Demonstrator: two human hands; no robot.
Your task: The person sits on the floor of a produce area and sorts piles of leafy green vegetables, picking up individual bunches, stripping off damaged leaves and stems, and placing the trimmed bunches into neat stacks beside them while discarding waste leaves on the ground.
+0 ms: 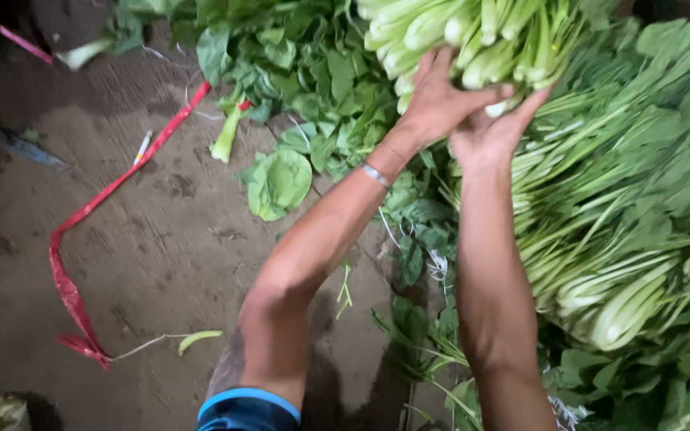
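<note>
1. Both hands are together on one bundle of leafy greens [473, 36] at the top of the view. The left hand [438, 100] presses on the pale stalk ends from the left, and the right hand [490, 132] holds them from below. The bundle is above the big pile of greens [632, 207] and seems to touch it.
2. I think the grip is only on the stalk ends, so single stalks could slide out and fall to the dirt floor [153, 239].
3. The leaves look soft; a strong squeeze could bruise or break the stalks.
4. I cannot tell if the bundle is tied. If not, it may come apart.
5. A red plastic strap [81, 215] lies on the floor, well apart from the hands.
6. Loose leaves [279, 182] and a cut stalk [227, 137] lie near the left forearm. More greens crowd under both arms, so there is little free room to put the bundle down.
</note>
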